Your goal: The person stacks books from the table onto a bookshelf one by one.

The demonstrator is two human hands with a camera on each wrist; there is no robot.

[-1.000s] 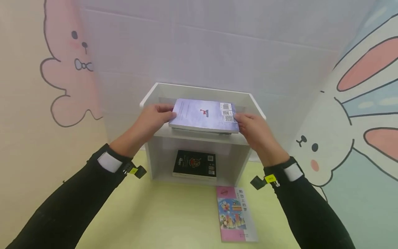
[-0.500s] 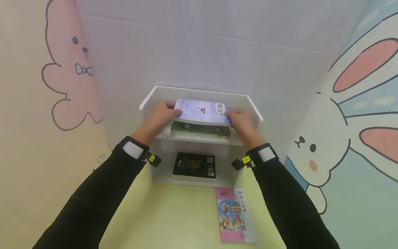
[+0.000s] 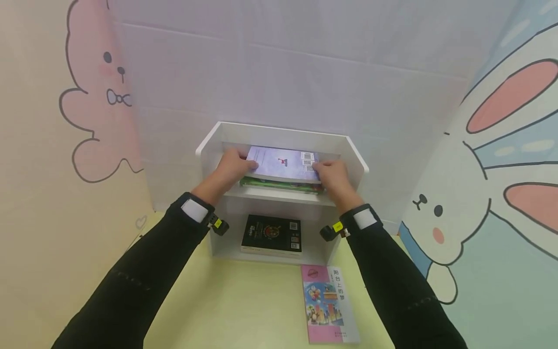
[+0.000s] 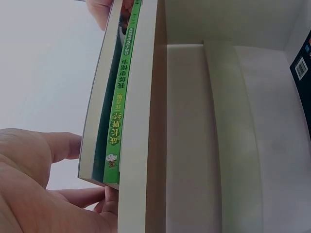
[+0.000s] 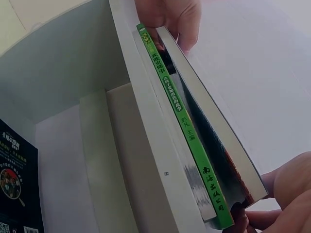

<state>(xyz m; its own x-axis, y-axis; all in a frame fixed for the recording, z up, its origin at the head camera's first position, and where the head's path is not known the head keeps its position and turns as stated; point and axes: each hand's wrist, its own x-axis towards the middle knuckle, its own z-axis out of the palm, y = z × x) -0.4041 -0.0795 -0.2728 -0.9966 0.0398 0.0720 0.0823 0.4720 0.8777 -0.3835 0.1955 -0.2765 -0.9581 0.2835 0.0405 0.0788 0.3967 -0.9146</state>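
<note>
A purple paperback book with printed codes on its cover is held flat over the upper level of a white two-tier shelf. My left hand pinches its left end, thumb on top. At the opposite end my right hand grips it the same way. Directly below lies a green-spined book, mostly covered by the purple one. In the right wrist view, a narrow wedge-shaped gap separates the purple book from the green spine. The left wrist view has my fingers around the near corner.
On the lower level lies a thick black book. A pink and white book rests on the yellow table in front of the shelf's right side. The shelf's raised side walls and back enclose the upper level.
The purple book first shifted up and back, exposing the green book's cover, then came down over it again. Both hands have moved inward with it.
</note>
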